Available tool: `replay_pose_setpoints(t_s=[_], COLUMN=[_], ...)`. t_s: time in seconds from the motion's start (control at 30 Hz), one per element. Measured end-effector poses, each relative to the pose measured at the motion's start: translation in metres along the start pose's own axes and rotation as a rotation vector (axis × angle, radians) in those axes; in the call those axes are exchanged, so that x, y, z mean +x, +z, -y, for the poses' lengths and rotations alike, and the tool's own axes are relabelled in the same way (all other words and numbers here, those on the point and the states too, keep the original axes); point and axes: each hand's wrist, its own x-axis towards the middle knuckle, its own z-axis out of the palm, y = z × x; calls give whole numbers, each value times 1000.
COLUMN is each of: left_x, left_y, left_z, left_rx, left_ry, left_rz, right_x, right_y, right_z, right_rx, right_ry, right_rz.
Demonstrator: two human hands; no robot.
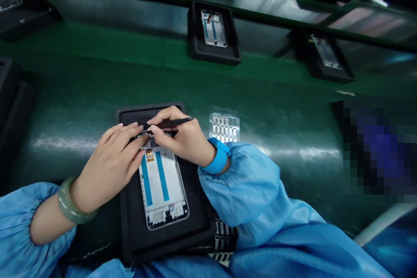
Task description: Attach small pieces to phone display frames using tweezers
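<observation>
A phone frame (164, 182) with two blue strips and a small copper-coloured flex piece lies face up in a black foam tray (130, 234). My right hand (180, 137) is closed on dark tweezers (172, 122), whose tip is at the top end of the frame. My left hand (112, 163) rests over the frame's upper left corner, its bent fingertips pressing close to the tweezer tip. What lies beneath those fingertips is hidden. Just right of the tray is a clear sheet (224, 126) with rows of small metallic pieces.
Further black trays holding phone frames stand along the back, one in the middle (213, 54) and one to the right (332, 69). Another tray (26, 17) is at the far left. A second patterned sheet (224, 234) shows near my lap under the right sleeve.
</observation>
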Motion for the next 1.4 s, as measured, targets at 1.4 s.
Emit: replay_pose_setpoints(t_s=[1.4], left_x=[-2], left_y=[-1], left_z=[0], left_rx=[28], left_ry=[23], left_rz=[1], right_x=[-2], right_y=[0], right_z=[-2], right_rx=[246], right_ry=[223], right_rz=[-49])
